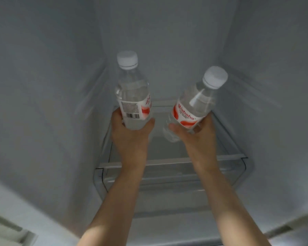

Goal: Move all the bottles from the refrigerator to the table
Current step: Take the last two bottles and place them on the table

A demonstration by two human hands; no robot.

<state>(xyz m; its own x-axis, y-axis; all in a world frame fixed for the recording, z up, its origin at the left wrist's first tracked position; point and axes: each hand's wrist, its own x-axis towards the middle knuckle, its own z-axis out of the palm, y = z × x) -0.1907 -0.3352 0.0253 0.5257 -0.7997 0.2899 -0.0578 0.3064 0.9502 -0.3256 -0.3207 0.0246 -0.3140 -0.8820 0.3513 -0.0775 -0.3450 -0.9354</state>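
Inside the refrigerator [43,86], my left hand [130,134] grips one bottle [132,96] at eleven o'clock; my right hand [196,134] grips another bottle [196,102], tilted toward one o'clock, above the glass shelf [167,161].

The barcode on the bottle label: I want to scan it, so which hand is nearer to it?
Left. The left hand grips the bottle carrying the barcode, fingers just beside it. The right hand holds the other, tilted bottle, apart.

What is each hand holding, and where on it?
Left hand grips one clear plastic white-capped water bottle at its lower body; right hand grips another likewise.
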